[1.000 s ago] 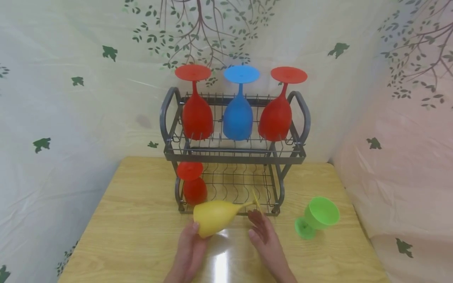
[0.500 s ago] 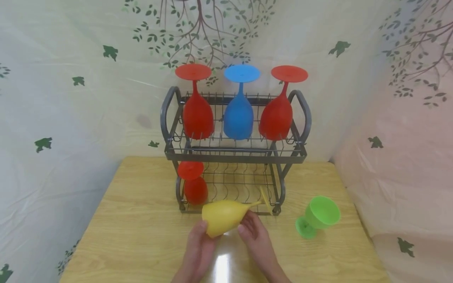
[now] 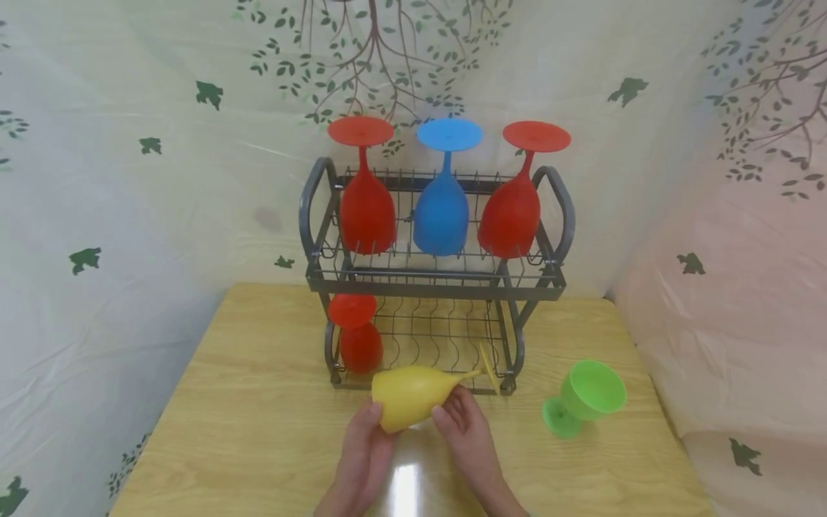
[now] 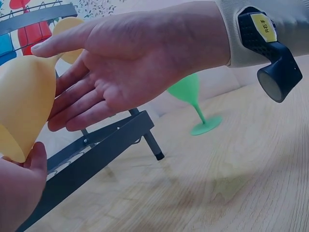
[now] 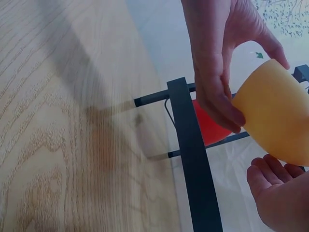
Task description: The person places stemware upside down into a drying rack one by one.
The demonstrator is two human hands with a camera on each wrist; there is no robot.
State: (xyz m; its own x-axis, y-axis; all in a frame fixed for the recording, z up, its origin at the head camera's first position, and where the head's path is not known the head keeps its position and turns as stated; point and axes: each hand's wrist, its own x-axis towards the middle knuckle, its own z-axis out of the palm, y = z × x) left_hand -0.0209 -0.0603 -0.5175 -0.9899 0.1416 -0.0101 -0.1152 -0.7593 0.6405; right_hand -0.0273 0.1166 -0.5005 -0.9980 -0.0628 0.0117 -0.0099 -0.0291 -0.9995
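A yellow goblet [image 3: 410, 395] lies sideways in the air before the rack, its foot to the right. My left hand [image 3: 367, 452] grips the bowl near the rim, thumb on the near side; the right wrist view has that left hand [image 5: 212, 63] at the top. Close to the stem end, my right hand [image 3: 472, 441] touches the bowl. In the left wrist view, this right hand [image 4: 130, 63] has its palm showing, thumb spread and fingers fairly straight. Part of the goblet's far side is hidden.
A black two-tier dish rack [image 3: 439, 291] stands behind. Upside down on top are a red goblet [image 3: 367, 215], a blue goblet [image 3: 441, 215] and another red goblet [image 3: 510, 215]; a smaller red goblet [image 3: 360, 348] sits below. A green goblet [image 3: 593, 390] is on the table's right.
My left hand has carried the yellow goblet a little to the right. My right hand has shifted from beside its foot to the bowl's stem end. The last half second shows little motion.
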